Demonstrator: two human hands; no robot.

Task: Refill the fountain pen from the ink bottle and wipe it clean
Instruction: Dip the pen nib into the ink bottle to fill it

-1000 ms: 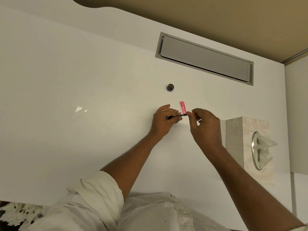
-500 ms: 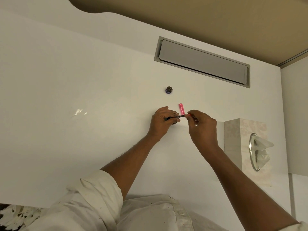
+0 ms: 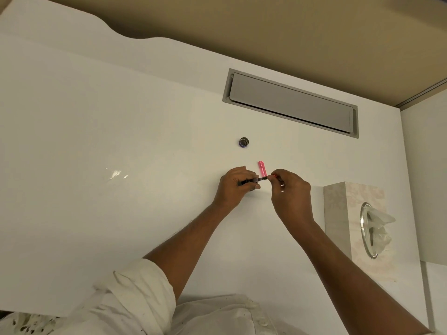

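My left hand [image 3: 235,187] grips the dark front section of the fountain pen [image 3: 260,179], which lies level between both hands. My right hand [image 3: 290,192] pinches the pen's other end, where a bit of red-pink shows at my fingertips. A pink pen part [image 3: 261,168] lies on the white desk [image 3: 121,213] just behind my hands. A small dark round thing [image 3: 243,142], either the ink bottle or its lid, stands further back. Something dark shows under my left fingers; I cannot tell what it is.
A pale tissue box [image 3: 350,213] with a tissue sticking out of its oval opening stands at the right. A grey cable flap [image 3: 290,103] is set into the desk at the back. The desk's right edge runs past the box.
Both hands stay together on the pen in the same spot. Only the view has shifted a little.
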